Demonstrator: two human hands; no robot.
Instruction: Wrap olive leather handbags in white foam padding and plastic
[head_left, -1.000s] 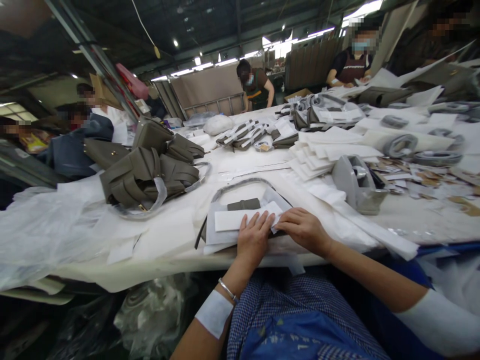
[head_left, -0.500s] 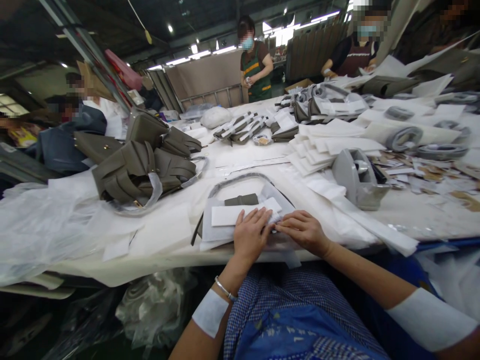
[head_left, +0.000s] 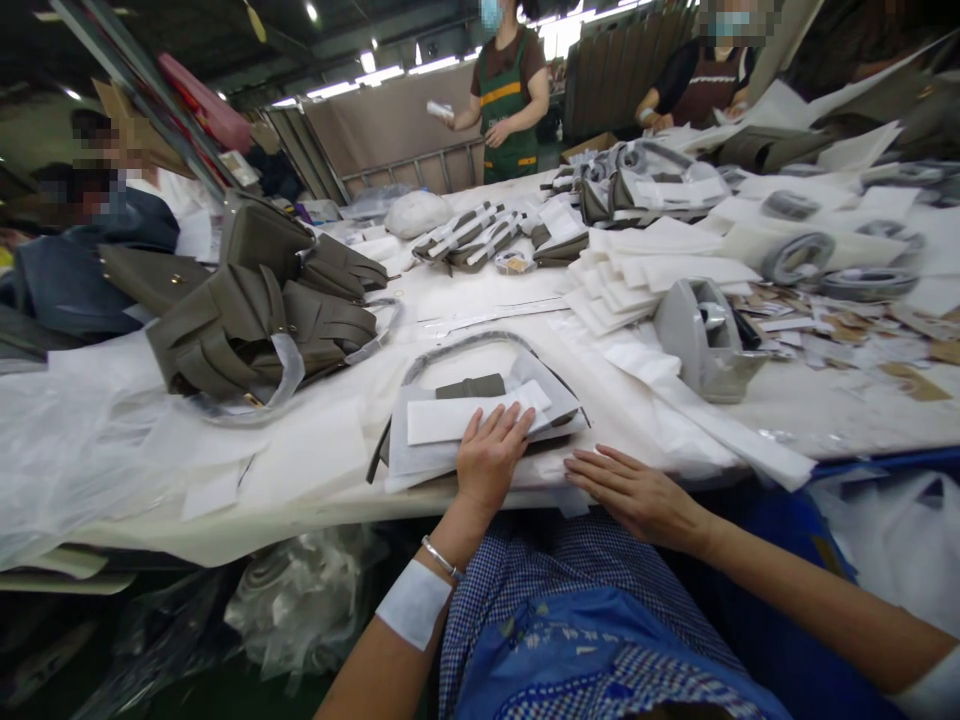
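On the table in front of me lies an olive-grey handbag point(head_left: 471, 386), mostly covered by thin white wrapping paper point(head_left: 420, 462). Its handle point(head_left: 457, 345), wrapped in clear film, arches away from me. Across the bag rests a white foam strip point(head_left: 435, 420). My left hand point(head_left: 491, 452) lies flat with fingers spread over the strip's right part, pressing on the wrapped bag. Just right of the bag, near the table edge, my right hand point(head_left: 634, 492) is held with fingers stretched out and nothing in it.
Several olive-grey bags point(head_left: 225, 320) are heaped at the left. A grey tape dispenser point(head_left: 697, 335) stands to the right, beside stacked white foam sheets point(head_left: 645, 270) and scattered tags point(head_left: 847, 345). Across the table stand a person in a green apron point(head_left: 510, 110) and another person point(head_left: 701, 75).
My right hand has come away from the bag's right corner, moving right and toward me, and its fingers have straightened. My left hand stays on the foam strip. The view has shifted slightly.
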